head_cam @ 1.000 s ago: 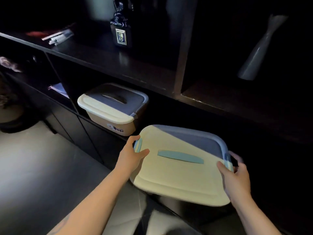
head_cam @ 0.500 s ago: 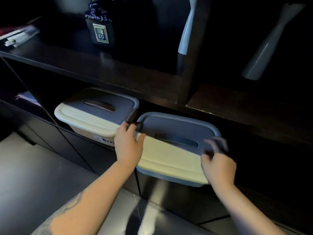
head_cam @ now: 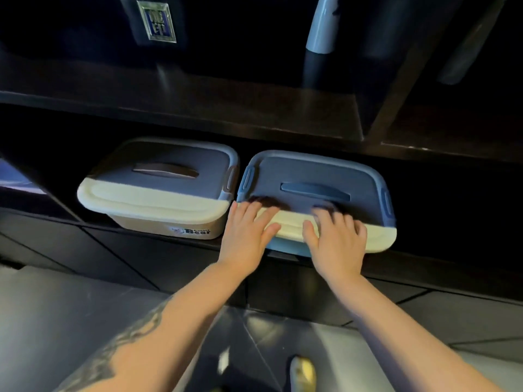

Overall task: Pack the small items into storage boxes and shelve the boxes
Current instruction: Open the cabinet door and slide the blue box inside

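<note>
The right storage box (head_cam: 317, 193) sits in the low shelf opening, its front edge jutting out past the ledge. Just left of it, nearly touching, stands a second lidded box (head_cam: 158, 185), so no hand fits between them. The shelf board (head_cam: 198, 108) above it leaves a dark gap over the lid. To its right the opening is dark and unoccupied. Both hands, left (head_cam: 246, 236) and right (head_cam: 336, 244), lie flat across its front rim.

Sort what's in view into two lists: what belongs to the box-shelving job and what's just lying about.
Belongs to the job:
- right storage box, with left hand and right hand flat on its front edge
- left storage box, on the lower shelf beside it

Just lying about:
- pale vase on the upper shelf
- dark item with a framed label
- paper, far left
</note>
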{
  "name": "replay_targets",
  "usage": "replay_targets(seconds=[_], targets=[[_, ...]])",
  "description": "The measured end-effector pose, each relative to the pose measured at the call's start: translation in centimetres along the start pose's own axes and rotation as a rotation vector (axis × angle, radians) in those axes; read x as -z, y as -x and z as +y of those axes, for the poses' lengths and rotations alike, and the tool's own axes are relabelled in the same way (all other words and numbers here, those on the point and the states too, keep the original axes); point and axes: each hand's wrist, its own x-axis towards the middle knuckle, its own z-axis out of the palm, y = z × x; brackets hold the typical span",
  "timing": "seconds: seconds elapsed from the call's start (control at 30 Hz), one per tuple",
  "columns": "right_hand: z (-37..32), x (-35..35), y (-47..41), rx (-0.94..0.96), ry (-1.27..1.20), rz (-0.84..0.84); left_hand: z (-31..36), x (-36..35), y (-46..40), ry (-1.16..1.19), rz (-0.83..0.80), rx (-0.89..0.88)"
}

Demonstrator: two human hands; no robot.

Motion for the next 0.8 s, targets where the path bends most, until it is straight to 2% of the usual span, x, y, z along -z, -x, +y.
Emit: replay_targets(seconds=[0.07, 0.13, 0.23, 0.3, 0.33, 0.4, 0.5, 0.6, 0.8], targets=[[-0.3, 0.0, -0.1, -0.017, -0.041, 0.024, -0.8, -0.1, 0.1, 0.054, 0.011, -0.032], [-0.4, -0.1, 1.1, -0.012, -0.171, 0.089, -1.6, -0.5, 1.7, 0.218, 0.039, -0.048], [-2.3, -1.6, 5.9, 0.094, -0.369, 0.198, -3.0, -1.8, 6.1, 0.476, 0.019, 0.077], [-4.1, -3.9, 9.6, 0.237, -0.359, 0.092, -4.1, -3.1, 9.0, 0.573, -0.017, 0.221], [-5.1, -5.0, 11.0, 0.259, -0.356, -0.050, -4.8, -3.7, 10.0, 0.599, -0.046, 0.282], [-6.5, -6.8, 12.1, 0.181, -0.346, -0.359, -6.3, -4.7, 11.0, 0.636, -0.161, 0.382], [-7.3, -9.1, 10.3, 0.122, -0.265, -0.585, -7.7, -5.9, 10.5, 0.672, -0.347, 0.461], [-7.8, -10.2, 8.2, 0.111, -0.130, -0.637, -8.1, -7.0, 9.1, 0.707, -0.414, 0.466], [-8.5, -11.0, 9.1, 0.077, -0.076, -0.563, -8.2, -9.0, 8.0, 0.855, -0.459, 0.513]])
